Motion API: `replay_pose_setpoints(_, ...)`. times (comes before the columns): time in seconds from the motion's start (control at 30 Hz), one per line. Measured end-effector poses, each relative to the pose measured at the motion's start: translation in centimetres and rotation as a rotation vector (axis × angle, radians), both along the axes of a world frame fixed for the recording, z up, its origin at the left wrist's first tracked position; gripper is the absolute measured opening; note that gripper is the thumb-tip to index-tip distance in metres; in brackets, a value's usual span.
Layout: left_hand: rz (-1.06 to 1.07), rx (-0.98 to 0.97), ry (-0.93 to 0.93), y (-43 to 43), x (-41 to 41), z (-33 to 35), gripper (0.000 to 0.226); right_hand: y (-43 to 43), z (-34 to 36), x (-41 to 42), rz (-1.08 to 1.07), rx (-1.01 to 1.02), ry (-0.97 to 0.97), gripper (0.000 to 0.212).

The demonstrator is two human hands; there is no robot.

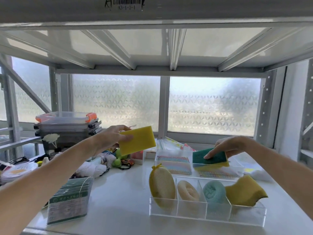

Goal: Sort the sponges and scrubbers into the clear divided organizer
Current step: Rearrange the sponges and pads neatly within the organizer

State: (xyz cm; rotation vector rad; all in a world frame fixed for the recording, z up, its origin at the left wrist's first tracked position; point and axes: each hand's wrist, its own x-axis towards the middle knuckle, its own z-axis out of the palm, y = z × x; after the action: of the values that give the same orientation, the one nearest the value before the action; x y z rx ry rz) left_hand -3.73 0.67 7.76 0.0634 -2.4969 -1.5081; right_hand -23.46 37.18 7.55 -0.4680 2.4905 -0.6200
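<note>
My left hand (115, 136) holds a yellow rectangular sponge (138, 141) up in the air, left of the organizers. A green-and-yellow sponge (210, 157) is gripped by my right hand (228, 146), just over the rear clear organizer (158, 156), which has flat multicoloured scrubber cloths (174, 163) in it. The front clear divided organizer (206, 216) holds a yellow mesh scrubber (161, 185), a cream ring scrubber (188, 190), a teal scrubber (214, 191) and a wavy yellow sponge (245, 192), one per compartment.
A packet of green scouring pads (69, 200) lies at the front left of the white shelf. Behind it sits a clutter of yarn, toys and stacked plastic boxes (67, 128). Frosted window panes close the back, and a shelf runs low overhead.
</note>
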Motion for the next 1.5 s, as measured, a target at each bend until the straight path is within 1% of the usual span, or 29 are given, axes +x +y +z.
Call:
replay_pose_setpoints(0.17, -0.019, 0.000, 0.007, 0.3, 0.3, -0.1, 0.030, -0.3, 0.0, 0.7, -0.042, 0.036, 0.071, 0.055)
replay_pose_setpoints(0.2, -0.016, -0.003, 0.008, 0.4, 0.4, -0.1, 0.031, -0.4, 0.0, 0.9, -0.052, 0.055, 0.083, 0.056)
replay_pose_setpoints(0.3, -0.012, -0.012, 0.009, 0.6, 0.7, -0.1, 0.030, -0.6, -0.1, 1.0, -0.066, 0.123, 0.104, 0.071)
replay_pose_setpoints(0.4, -0.012, -0.021, 0.012, 0.8, 1.1, -0.1, 0.028, -0.6, 0.0, 1.4, -0.074, 0.140, 0.072, 0.070)
replay_pose_setpoints(0.47, -0.013, -0.022, 0.017, 0.8, 1.3, -0.1, 0.027, -0.6, 0.0, 1.6, -0.072, 0.134, 0.066, 0.072)
replay_pose_setpoints(0.57, -0.021, -0.021, 0.019, 0.7, 1.4, -0.2, 0.022, -0.3, -0.1, 1.5, -0.069, 0.119, 0.097, 0.083)
replay_pose_setpoints(0.67, -0.026, -0.021, 0.021, 0.8, 1.5, -0.3, 0.026, -0.1, -0.3, 1.4, -0.050, 0.091, 0.133, 0.095)
replay_pose_setpoints(0.77, -0.037, -0.014, 0.018, 1.1, 1.3, -0.4, 0.030, 0.1, -0.7, 1.1, -0.047, 0.062, 0.179, 0.096)
replay_pose_setpoints(0.9, -0.052, 0.004, 0.024, 1.9, 0.7, -0.2, 0.030, 0.5, -1.4, 0.6, -0.047, 0.027, 0.223, 0.104)
replay_pose_setpoints(0.97, -0.060, -0.002, 0.026, 2.3, 0.3, -0.1, 0.031, 0.4, -1.3, 0.7, -0.042, 0.033, 0.209, 0.099)
replay_pose_setpoints(1.07, -0.076, -0.015, 0.021, 3.0, -0.2, 0.0, 0.031, 0.0, -0.9, 0.9, -0.044, 0.031, 0.166, 0.075)
replay_pose_setpoints(1.1, -0.081, -0.018, 0.019, 3.1, -0.3, -0.1, 0.031, 0.0, -0.8, 1.0, -0.048, 0.024, 0.158, 0.071)
replay_pose_setpoints(1.13, -0.083, -0.021, 0.019, 3.3, -0.4, -0.1, 0.031, 0.0, -0.8, 1.0, -0.053, 0.017, 0.160, 0.070)
replay_pose_setpoints(1.17, -0.084, -0.023, 0.018, 3.3, -0.5, -0.1, 0.031, 0.1, -0.9, 0.9, -0.055, 0.007, 0.169, 0.075)
replay_pose_setpoints(1.23, -0.089, -0.025, 0.015, 3.4, -0.7, -0.2, 0.032, 0.6, -1.3, 0.6, -0.063, -0.040, 0.195, 0.092)
replay_pose_setpoints(1.27, -0.094, -0.025, 0.014, 3.5, -0.9, -0.2, 0.031, 0.9, -1.3, 0.6, -0.068, -0.083, 0.205, 0.093)
replay_pose_setpoints(1.43, -0.100, 0.002, 0.048, 3.8, -1.2, 0.1, 0.023, 2.5, 0.4, 3.7, -0.006, -0.470, 0.194, 0.055)
replay_pose_setpoints(1.5, -0.092, 0.026, 0.062, 3.6, -1.3, 0.3, 0.021, 2.4, 1.2, 6.1, 0.085, -0.544, 0.168, 0.036)
